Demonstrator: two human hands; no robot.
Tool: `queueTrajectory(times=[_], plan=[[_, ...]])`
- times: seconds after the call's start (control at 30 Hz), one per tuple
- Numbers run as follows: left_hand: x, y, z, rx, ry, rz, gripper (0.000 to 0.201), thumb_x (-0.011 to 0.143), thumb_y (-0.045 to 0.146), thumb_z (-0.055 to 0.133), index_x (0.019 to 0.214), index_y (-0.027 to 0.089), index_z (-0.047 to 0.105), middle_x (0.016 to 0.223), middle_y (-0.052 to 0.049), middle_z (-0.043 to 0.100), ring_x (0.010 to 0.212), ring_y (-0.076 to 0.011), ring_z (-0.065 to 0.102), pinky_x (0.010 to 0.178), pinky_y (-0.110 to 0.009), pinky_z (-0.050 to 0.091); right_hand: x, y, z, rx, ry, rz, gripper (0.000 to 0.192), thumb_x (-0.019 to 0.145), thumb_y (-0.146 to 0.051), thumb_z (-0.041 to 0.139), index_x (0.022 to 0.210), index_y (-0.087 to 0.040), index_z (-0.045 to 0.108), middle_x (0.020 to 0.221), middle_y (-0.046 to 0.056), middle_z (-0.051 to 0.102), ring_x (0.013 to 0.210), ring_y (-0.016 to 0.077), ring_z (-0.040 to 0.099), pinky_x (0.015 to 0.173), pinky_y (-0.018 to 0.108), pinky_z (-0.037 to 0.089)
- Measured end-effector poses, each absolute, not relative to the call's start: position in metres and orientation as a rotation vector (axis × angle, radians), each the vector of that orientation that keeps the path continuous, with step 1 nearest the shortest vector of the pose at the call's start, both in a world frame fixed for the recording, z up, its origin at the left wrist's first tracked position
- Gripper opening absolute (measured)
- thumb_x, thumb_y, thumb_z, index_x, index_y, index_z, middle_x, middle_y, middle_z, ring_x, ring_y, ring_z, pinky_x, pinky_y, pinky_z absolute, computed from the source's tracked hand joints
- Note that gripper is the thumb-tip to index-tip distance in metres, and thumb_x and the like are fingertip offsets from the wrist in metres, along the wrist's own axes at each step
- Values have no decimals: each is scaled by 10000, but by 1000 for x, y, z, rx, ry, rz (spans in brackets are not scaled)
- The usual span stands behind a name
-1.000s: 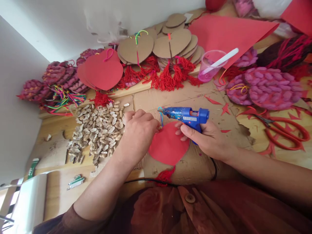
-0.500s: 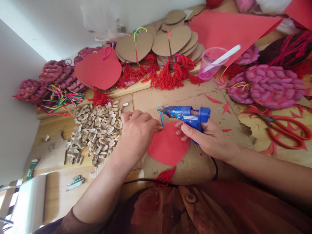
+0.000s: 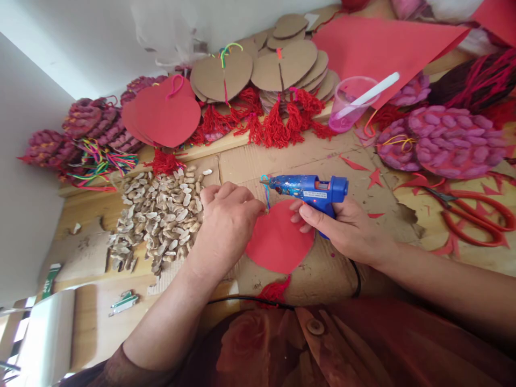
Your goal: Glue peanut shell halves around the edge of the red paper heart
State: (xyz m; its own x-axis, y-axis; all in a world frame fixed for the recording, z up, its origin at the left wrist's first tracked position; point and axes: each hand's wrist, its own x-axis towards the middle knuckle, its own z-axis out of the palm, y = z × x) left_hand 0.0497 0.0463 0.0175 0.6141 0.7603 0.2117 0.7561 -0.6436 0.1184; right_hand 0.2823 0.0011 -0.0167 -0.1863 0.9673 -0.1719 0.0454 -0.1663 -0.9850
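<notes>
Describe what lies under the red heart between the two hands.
The red heart rests on brown cardboard; a red tassel sticks out below. The left hand covers its left edge, hiding what is there.

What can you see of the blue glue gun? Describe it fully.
The glue gun is blue plastic, speckled near the front, with a small label on its side. It lies level, nozzle pointing left over the top edge of the red shape. The right hand grips its handle; a black cord lies below.
</notes>
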Motion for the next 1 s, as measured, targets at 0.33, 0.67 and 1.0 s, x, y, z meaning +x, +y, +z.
queueTrajectory(times=[0.33, 0.67, 1.0], plan=[[53, 41, 14, 2811, 1349, 354, 181, 987, 234, 612, 884, 266, 757, 837, -56, 713, 870, -267, 554, 829, -470, 314, 283, 0, -23, -1248, -1271, 1473, 295, 950, -523, 671, 847, -248, 701, 913, 22, 733, 844, 207, 709, 729, 343, 604], [55, 33, 4, 2790, 1443, 452, 158, 991, 215, 621, 906, 261, 746, 862, -47, 716, 892, -257, 569, 803, -446, 331, 282, 1, -20, -1240, -1280, 1472, 310, 954, -536, 665, 864, -241, 704, 924, 25, 738, 837, 190, 706, 737, 331, 616], [42, 7, 2, 2559, 1501, 704, 337, 961, 58, 611, 1271, 174, 678, 1047, -51, 662, 937, -152, 645, 820, -250, 516, 283, 0, -24, -1218, -1255, 1482, 255, 958, -515, 671, 962, -269, 740, 976, 16, 756, 854, 188, 720, 721, 312, 637]])
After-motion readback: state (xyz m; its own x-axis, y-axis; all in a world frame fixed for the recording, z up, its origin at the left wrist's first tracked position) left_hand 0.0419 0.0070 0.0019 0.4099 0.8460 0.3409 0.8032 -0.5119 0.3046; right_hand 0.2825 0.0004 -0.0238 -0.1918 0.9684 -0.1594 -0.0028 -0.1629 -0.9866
